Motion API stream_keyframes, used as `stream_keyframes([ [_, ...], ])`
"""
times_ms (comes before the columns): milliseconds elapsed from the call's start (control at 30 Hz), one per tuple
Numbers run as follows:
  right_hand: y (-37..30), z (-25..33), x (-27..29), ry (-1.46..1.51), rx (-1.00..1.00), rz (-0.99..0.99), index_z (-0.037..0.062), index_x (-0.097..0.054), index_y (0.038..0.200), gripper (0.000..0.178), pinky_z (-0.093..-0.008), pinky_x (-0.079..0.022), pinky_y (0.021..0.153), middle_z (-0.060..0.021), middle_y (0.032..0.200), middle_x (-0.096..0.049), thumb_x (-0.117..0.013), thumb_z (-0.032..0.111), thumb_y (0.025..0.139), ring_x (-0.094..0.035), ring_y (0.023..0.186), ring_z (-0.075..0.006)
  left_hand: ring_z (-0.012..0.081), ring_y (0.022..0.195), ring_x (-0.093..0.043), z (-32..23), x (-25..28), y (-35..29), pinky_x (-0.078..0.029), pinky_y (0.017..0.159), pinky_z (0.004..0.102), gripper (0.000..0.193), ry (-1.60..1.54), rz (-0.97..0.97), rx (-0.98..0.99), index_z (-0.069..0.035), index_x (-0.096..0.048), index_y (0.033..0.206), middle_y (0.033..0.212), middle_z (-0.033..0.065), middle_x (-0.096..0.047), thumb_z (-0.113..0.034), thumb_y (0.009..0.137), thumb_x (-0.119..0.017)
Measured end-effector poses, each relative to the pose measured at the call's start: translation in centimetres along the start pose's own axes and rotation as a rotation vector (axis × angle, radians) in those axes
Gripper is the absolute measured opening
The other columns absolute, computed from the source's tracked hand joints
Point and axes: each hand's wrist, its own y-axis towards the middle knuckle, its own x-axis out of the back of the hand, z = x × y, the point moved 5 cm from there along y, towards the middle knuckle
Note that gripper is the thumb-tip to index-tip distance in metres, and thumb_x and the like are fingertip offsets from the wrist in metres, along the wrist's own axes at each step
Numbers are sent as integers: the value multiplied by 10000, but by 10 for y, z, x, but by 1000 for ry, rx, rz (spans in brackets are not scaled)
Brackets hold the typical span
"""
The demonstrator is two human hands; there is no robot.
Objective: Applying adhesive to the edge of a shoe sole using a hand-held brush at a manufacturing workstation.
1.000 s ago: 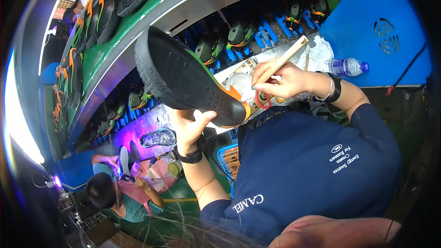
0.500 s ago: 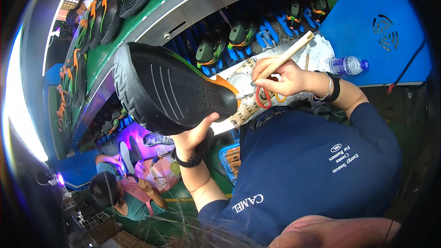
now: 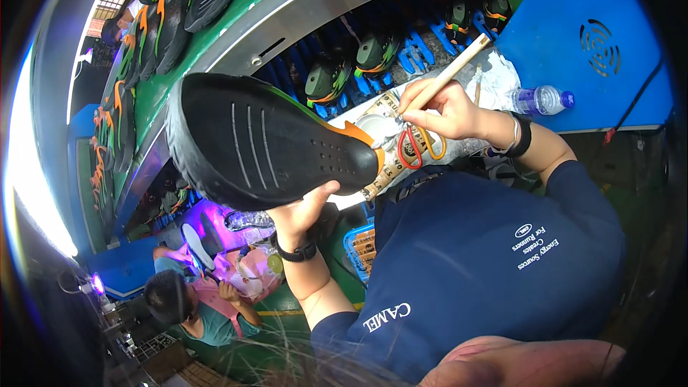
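The left hand grips a shoe from below, sole up. The right hand pinches a brush beside its heel; the sole looks bare, coating not begun

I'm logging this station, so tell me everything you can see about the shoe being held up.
The shoe is held sole-up by the left hand, which grips it from below near the heel. Its outsole looks like black rubber, with long grooves and rows of small holes. An orange patch shows at the heel end, green along the upper edge. It lies roughly level, above the workbench.

Matt black rubber sole, wooden brush handle
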Motion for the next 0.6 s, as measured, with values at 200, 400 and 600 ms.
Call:
stream_keyframes([
  [200,8,11,-1,-149,141,10,-23,-561,818,96,-256,-413,591,-98,762,-553,-567,11,729,-511,674,-152,200,904,-534,27,8,5,-426,793,302,579,-172,-28,154,25,-442,1076,990,112,-541,-69,593,-747],
  [400,14,15,-6,-167,176,51,3,-579,755,33,-185,-361,462,-34,744,-556,-579,14,724,-476,551,-49,200,916,-528,28,0,15,-412,809,301,546,-288,0,204,29,-423,1101,1020,119,-531,-60,641,-703],
  [600,15,22,-8,-167,230,107,-17,-570,734,56,-259,-421,529,-105,730,-576,-581,-26,679,-527,622,-185,200,968,-491,36,-2,17,-371,858,306,567,-290,1,240,42,-396,1137,1062,119,-504,-70,660,-682],
])
